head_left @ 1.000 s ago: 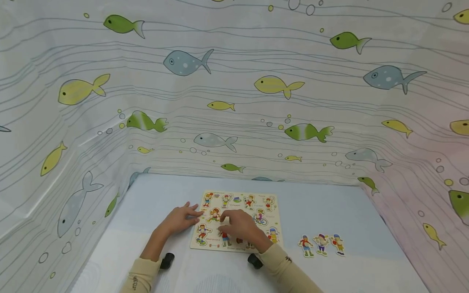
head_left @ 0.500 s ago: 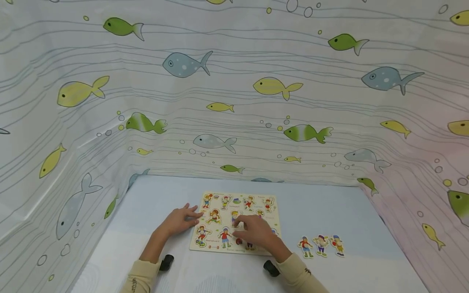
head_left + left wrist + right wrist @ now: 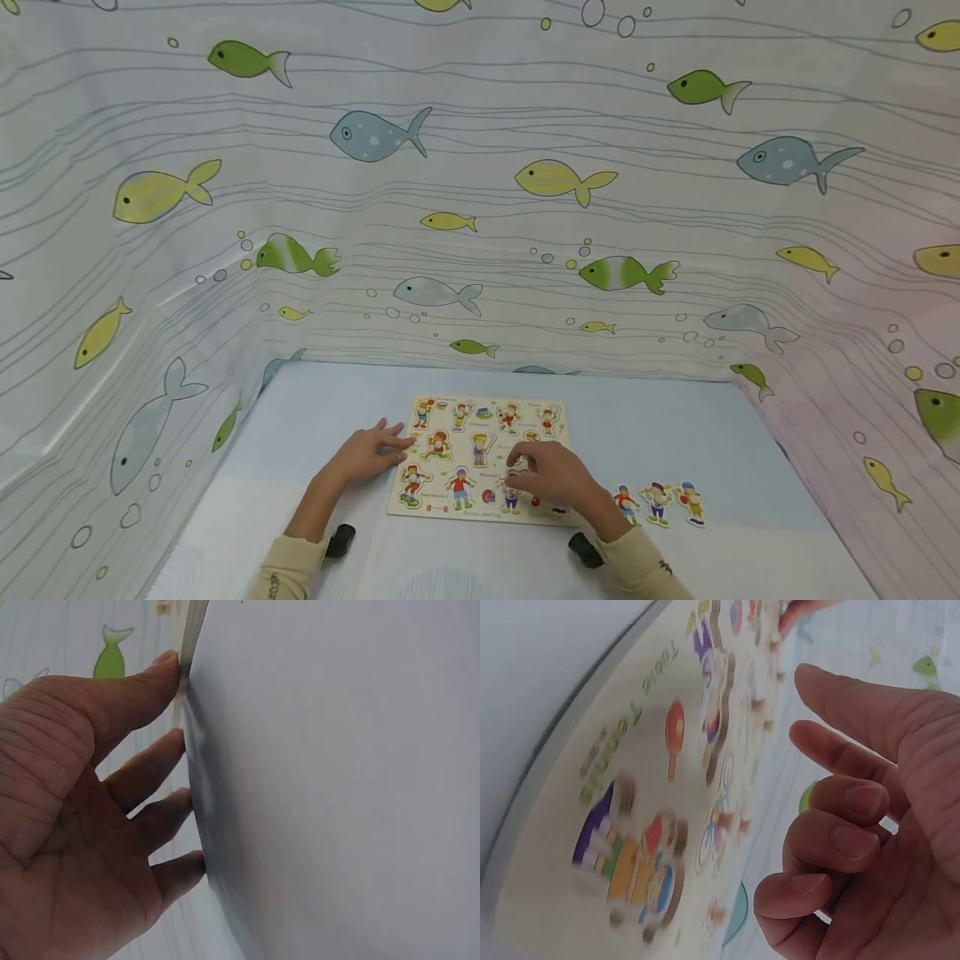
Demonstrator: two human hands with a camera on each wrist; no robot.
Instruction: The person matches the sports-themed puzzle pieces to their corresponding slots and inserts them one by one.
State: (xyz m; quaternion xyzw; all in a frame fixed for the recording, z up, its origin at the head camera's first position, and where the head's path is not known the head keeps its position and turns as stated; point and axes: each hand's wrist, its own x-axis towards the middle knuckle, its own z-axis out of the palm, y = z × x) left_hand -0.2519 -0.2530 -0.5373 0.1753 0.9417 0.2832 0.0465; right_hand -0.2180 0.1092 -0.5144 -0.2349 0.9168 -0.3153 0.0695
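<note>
A cream wooden puzzle board (image 3: 450, 518) printed with sports figures lies flat on the table. My left hand (image 3: 369, 452) rests at its left side, fingers extended; in the left wrist view the thumb and fingertips (image 3: 169, 671) lie along the board's edge. Over the right half of the board hovers my right hand (image 3: 558, 477), thumb and index finger apart with nothing between them. Its other fingers (image 3: 840, 840) curl loosely in the right wrist view. There, the Table Tennis figure (image 3: 634, 870) shows on the board. The hand covers part of the cyclist figure.
Right of the board lie three loose figure pieces: a red-shirted one (image 3: 625, 502) partly behind the right wrist, a purple-capped one (image 3: 658, 504) and a blue-capped one (image 3: 691, 504). Fish-patterned sheeting (image 3: 510, 250) encloses the table's back and sides.
My right hand has moved rightward across the board, uncovering the middle figures and overlapping the red-shirted loose piece with its wrist. My left hand stays at the board's left edge.
</note>
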